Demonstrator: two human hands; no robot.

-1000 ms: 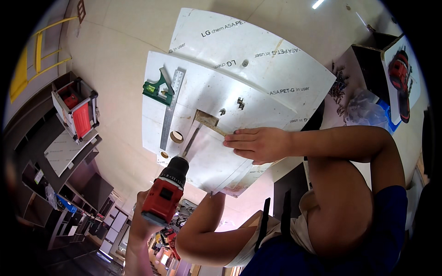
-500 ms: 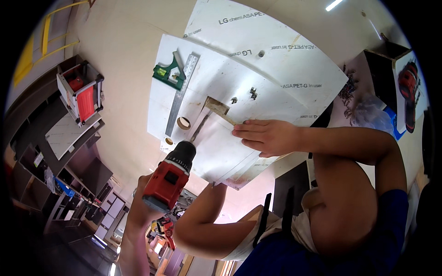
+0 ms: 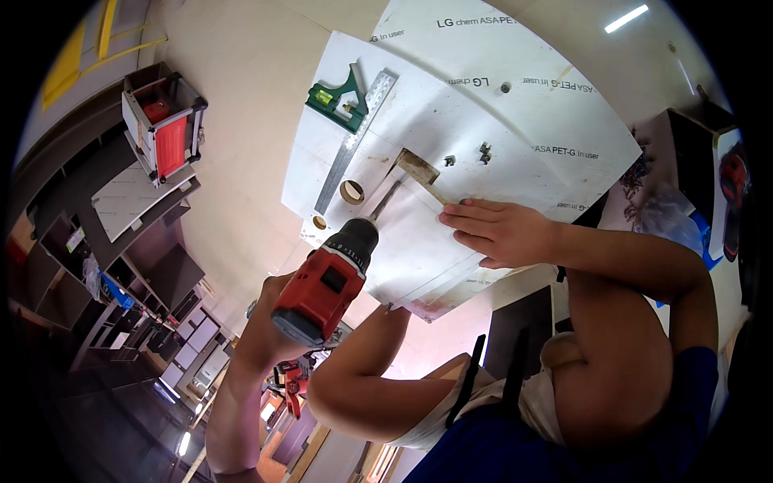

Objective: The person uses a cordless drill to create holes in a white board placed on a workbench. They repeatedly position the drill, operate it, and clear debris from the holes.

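Observation:
My left hand [image 3: 270,330] is wrapped round the grip of a red and black cordless drill [image 3: 326,286]. Its long bit [image 3: 386,200] points up and to the right, with the tip beside a small brownish rectangular patch [image 3: 420,167] on a white panel [image 3: 435,233]; whether the tip touches cannot be made out. My right hand [image 3: 503,232] lies flat on the panel, fingers stretched toward the patch's lower end. Left of the bit, the panel has two round holes [image 3: 352,191]. A green-headed combination square [image 3: 354,141] rests on the panel's far left part.
Small metal pieces [image 3: 485,153] lie beyond the patch. Another white panel [image 3: 523,88] extends behind. A red and grey tool case [image 3: 169,137] stands far left. At right, another red tool [image 3: 733,181] sits near a clear plastic bag [image 3: 672,217]. My bent legs are below the panel.
The whole scene has shifted right and slightly up in the picture as the view moved. The drill and my right hand keep about the same places on the panel.

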